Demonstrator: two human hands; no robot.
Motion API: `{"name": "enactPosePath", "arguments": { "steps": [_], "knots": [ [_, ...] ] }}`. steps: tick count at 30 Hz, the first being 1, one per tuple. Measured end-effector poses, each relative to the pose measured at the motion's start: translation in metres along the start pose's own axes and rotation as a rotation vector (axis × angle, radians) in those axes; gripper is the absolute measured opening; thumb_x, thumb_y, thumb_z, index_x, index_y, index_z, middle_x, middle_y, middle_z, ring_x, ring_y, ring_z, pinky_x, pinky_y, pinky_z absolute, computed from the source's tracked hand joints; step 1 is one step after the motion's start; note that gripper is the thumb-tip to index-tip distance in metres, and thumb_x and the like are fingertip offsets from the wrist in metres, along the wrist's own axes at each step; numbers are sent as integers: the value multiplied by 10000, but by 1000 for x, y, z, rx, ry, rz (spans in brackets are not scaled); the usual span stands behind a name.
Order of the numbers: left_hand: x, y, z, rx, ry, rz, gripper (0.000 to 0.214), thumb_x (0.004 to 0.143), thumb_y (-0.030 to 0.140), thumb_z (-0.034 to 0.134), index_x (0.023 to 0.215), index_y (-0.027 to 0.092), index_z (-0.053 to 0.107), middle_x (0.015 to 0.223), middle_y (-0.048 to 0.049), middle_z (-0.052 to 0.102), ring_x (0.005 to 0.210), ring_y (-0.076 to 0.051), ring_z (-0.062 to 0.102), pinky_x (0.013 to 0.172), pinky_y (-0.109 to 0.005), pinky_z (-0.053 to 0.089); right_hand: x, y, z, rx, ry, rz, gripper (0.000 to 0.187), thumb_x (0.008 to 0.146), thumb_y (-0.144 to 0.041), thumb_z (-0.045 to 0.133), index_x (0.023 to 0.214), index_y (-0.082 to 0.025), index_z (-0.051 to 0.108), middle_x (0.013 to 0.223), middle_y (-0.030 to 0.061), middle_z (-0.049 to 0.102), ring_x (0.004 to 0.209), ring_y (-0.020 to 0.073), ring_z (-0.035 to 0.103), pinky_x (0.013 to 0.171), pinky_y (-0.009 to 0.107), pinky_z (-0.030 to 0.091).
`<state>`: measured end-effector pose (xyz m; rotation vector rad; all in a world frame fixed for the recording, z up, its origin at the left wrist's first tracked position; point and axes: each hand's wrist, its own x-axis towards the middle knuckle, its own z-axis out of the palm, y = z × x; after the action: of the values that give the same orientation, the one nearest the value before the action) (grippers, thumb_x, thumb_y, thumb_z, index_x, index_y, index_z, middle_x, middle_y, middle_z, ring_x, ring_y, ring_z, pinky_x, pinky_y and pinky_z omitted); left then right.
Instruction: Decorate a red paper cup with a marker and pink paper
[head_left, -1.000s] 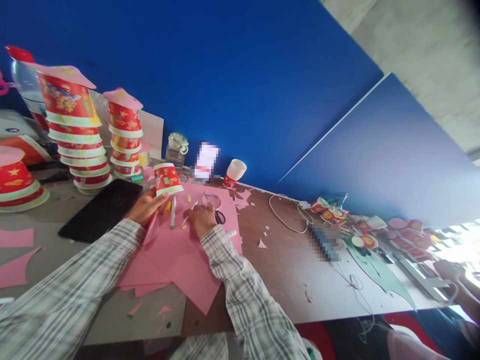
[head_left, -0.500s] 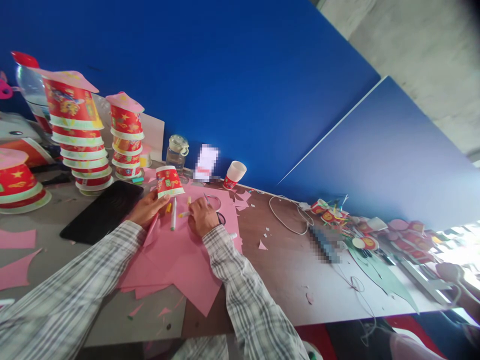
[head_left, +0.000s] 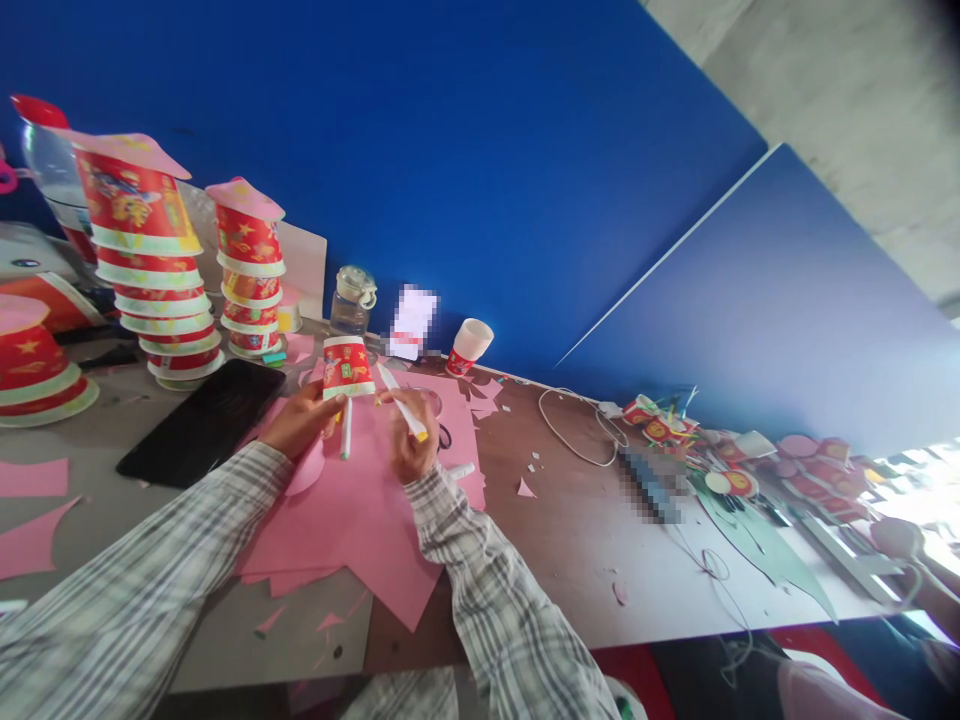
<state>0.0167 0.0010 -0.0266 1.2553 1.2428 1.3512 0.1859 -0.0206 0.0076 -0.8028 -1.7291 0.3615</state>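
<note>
My left hand [head_left: 304, 420] grips an upside-down red paper cup [head_left: 347, 367] together with a pink paper piece [head_left: 304, 470] that hangs below it. My right hand [head_left: 412, 440] is closed round a white marker pen [head_left: 402, 403] with a yellow end, lifted off the table and tilted toward the cup. Both hands hover over a pile of pink paper sheets [head_left: 360, 520]. A second white pen [head_left: 346, 437] lies on the pink paper between my hands. Scissors [head_left: 442, 435] are partly hidden behind my right hand.
Stacks of red cups with pink caps [head_left: 146, 260] [head_left: 249, 270] stand at the back left, beside a black tablet [head_left: 199, 420]. A glass jar [head_left: 351, 300], a tipped cup [head_left: 466, 348], a white cable [head_left: 577, 430] and craft clutter [head_left: 720, 470] lie along the blue wall. Another person's hand [head_left: 896, 540] shows at the far right.
My right hand picked the white marker up off the pink paper and raised it toward the cup. My left hand shifted the cup slightly right.
</note>
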Motion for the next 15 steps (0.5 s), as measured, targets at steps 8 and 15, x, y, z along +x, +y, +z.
{"name": "enactPosePath", "arguments": {
  "steps": [8,15],
  "knots": [
    [0,2,2,-77,-6,-15,424,598,457,587,851,127,509,462,31,457,332,-101,336,347,-260,231,-9,6,9,41,-10,8,174,866,-294,440,893,-174,563,874,69,612,870,186,634,811,341,523],
    [-1,4,4,-45,19,-40,479,588,462,583,907,112,511,426,41,433,322,-105,328,342,-262,222,-12,5,11,1,-15,-53,200,861,-275,432,992,-209,568,884,66,651,939,205,636,933,394,496]
  ]
}}
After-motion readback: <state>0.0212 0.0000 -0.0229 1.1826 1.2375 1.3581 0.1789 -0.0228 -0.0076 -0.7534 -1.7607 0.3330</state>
